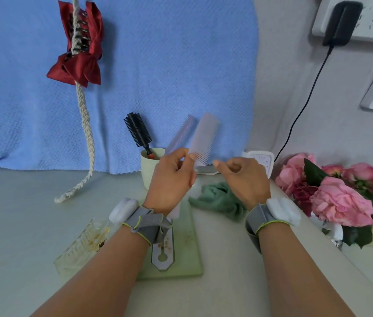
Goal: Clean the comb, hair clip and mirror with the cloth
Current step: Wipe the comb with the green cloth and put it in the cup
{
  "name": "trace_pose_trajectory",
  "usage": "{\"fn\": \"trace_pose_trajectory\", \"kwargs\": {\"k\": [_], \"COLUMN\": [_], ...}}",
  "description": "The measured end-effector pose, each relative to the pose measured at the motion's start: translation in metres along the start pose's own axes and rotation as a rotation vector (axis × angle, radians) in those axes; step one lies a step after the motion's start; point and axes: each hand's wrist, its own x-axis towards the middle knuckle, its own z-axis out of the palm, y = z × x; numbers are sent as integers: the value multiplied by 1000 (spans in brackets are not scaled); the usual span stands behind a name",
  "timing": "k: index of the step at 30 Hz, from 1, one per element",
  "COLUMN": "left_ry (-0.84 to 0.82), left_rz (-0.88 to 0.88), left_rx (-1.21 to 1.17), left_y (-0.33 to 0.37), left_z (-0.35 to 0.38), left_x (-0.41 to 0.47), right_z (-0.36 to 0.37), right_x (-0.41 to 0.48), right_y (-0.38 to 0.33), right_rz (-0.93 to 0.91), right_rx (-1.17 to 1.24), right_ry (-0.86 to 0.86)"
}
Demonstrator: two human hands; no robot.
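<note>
My left hand (171, 177) pinches the lower end of a lilac comb (205, 138) and holds it upright above the table, teeth to the right. My right hand (242, 179) hovers just right of the comb with loosely curled fingers, holding nothing. Under it a crumpled green cloth (215, 200) lies on the table. A clear, stained hair clip (82, 248) rests at the lower left. Beneath my left wrist is a flat green rectangular board (187, 255) with a speckled lilac handle piece (162, 255) lying on it. I cannot tell which item is the mirror.
A pale green cup (146, 172) behind my left hand holds a black round brush (137, 130) and a second lilac comb (181, 133). A red bow clip (78, 42) hangs on a braided rope. Pink flowers (341, 197) and a white clock (261, 159) stand on the right.
</note>
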Motion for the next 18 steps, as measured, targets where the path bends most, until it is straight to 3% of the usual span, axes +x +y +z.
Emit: {"fn": "trace_pose_trajectory", "kwargs": {"k": [7,10,13,18], "left_ry": [-25,-36,-27,-23], "left_rz": [-76,-106,-128,-137], "left_rx": [-72,-113,-147,-157], "left_y": [0,2,2,1], "left_z": [1,1,1,2], "left_x": [-1,-2,-2,-2], "right_z": [-3,5,13,19], "right_x": [6,11,13,13], "right_y": [4,14,26,32], "right_rz": [226,334,286,263], "right_rx": [91,140,180,171], "right_ry": [415,294,131,50]}}
